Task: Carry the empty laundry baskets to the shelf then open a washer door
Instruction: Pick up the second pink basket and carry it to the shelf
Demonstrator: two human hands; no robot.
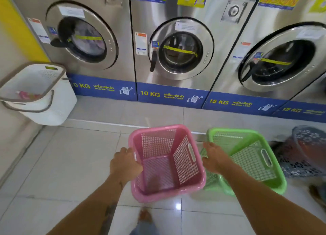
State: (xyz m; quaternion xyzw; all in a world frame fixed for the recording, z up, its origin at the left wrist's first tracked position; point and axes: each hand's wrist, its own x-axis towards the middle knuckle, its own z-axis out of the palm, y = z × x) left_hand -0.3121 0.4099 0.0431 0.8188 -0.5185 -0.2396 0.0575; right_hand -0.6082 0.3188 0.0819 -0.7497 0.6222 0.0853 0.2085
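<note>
While each hand grips one basket, no shelf is in sight.
Left hand (pixel 125 162) clutches the pink basket (pixel 158 173) rim, right hand (pixel 215 159) the green basket (pixel 250 164); one-sided holds may let them swing and collide. Dark baskets (pixel 299 164) crowd the right, a white hamper (pixel 58 102) left, washers (pixel 180 49) shut beyond.

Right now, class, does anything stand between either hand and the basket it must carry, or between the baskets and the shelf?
Nothing visible: the left hand grips the pink basket by its rim, and the right hand holds the green basket by its rim. The shelf is out of view, so that path cannot be judged.
</note>
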